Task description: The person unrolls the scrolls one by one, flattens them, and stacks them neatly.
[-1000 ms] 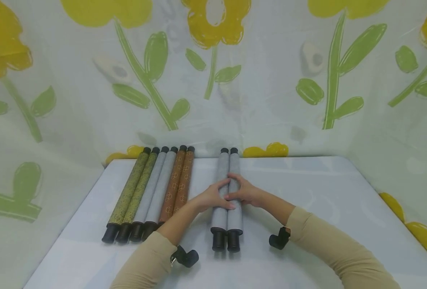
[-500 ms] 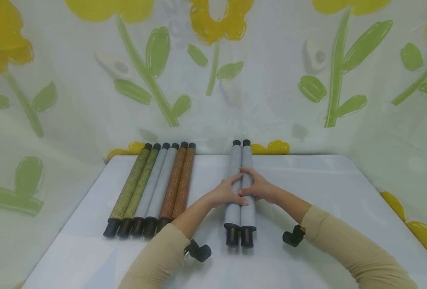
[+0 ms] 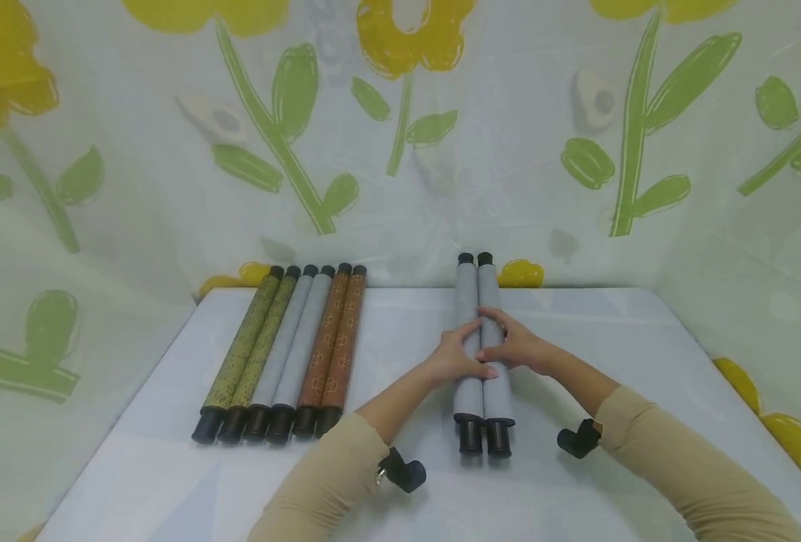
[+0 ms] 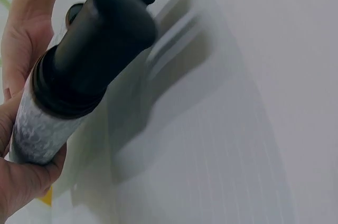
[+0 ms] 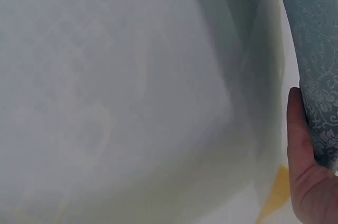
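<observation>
Two pale grey rolled scrolls with black end knobs lie side by side between my hands: a left grey scroll (image 3: pixel 468 403) and a right grey scroll (image 3: pixel 497 399). My left hand (image 3: pixel 448 357) grips the pair from the left, thumb and fingers spread along them. From the right, my right hand (image 3: pixel 522 346) grips them the same way, its fingertips meeting the left hand's. In the left wrist view a black knob (image 4: pixel 100 39) points at the camera, its shadow falling apart from it on the table. The right wrist view shows patterned scroll cloth (image 5: pixel 317 49) against my fingers (image 5: pixel 300 139).
A row of scrolls lies at the table's left: two olive-yellow scrolls (image 3: pixel 241 346), two grey scrolls (image 3: pixel 295 346) and two brown scrolls (image 3: pixel 333 339). The white table (image 3: pixel 577 316) ends at a flowered curtain (image 3: pixel 495 150) behind and at the sides.
Both hands have moved right together with the two grey scrolls, away from the row at the left. The row itself stays put.
</observation>
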The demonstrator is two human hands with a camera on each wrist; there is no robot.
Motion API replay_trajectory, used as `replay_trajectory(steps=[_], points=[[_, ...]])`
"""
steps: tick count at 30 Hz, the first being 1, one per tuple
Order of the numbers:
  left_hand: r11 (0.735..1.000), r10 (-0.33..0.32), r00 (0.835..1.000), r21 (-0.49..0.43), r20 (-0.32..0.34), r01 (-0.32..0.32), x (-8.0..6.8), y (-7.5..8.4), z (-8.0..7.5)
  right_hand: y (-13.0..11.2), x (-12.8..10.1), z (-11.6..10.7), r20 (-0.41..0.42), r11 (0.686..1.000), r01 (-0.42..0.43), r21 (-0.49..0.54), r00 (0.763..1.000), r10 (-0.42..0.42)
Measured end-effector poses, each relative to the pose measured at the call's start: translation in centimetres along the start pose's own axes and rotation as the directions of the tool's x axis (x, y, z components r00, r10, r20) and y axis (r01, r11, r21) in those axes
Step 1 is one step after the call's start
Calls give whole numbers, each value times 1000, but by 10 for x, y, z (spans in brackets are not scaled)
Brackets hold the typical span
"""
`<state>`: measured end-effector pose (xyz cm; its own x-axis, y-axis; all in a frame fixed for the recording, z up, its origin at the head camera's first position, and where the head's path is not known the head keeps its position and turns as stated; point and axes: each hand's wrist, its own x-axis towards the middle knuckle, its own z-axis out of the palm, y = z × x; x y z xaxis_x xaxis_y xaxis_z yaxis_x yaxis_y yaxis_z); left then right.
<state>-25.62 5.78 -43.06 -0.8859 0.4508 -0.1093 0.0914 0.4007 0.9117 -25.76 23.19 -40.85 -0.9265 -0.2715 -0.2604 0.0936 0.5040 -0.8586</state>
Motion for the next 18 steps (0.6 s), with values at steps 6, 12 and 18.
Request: replay_trajectory(steps=[6,12,18], points=[[1000,-18,998,5,-57,18,6,6,20,11,-2,-17,36,999,-28,-17,999,29],[1000,-15,996,-18,-85,13,10,11,36,22,-5,-31,37,998,-59,-35,997,61],[998,8,995,-55,-100,-13,13,9,47,25,-6,-37,37,995,-78,-61,996,80]])
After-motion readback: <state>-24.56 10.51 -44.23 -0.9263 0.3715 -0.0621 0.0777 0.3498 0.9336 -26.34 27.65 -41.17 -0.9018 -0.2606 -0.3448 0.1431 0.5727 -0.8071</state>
